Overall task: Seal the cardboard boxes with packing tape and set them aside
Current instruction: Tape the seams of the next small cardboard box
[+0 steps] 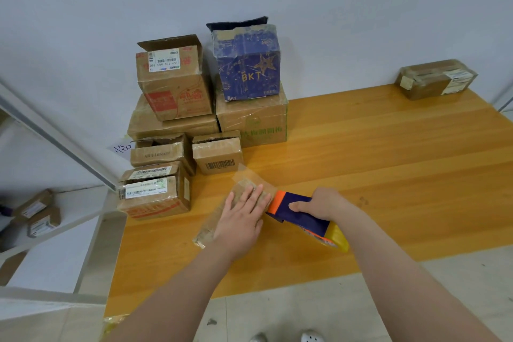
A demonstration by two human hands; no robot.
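Head view: both hands at work on a flat box on the table.

The left hand (pixel 241 216) lies flat, fingers straight, pressing down on a flat cardboard box (pixel 206 230) near the middle of the wooden table (pixel 388 161). The right hand (pixel 319 204) grips a blue, orange and yellow tape dispenser (pixel 305 221), whose orange end touches the box's right edge. A strip of clear tape (pixel 244 172) runs past the box's far end onto the table. A stack of boxes (pixel 177 125) stands against the wall at back left, a blue box (pixel 247 69) on top. One taped box (pixel 435 79) sits well apart at the far right corner.
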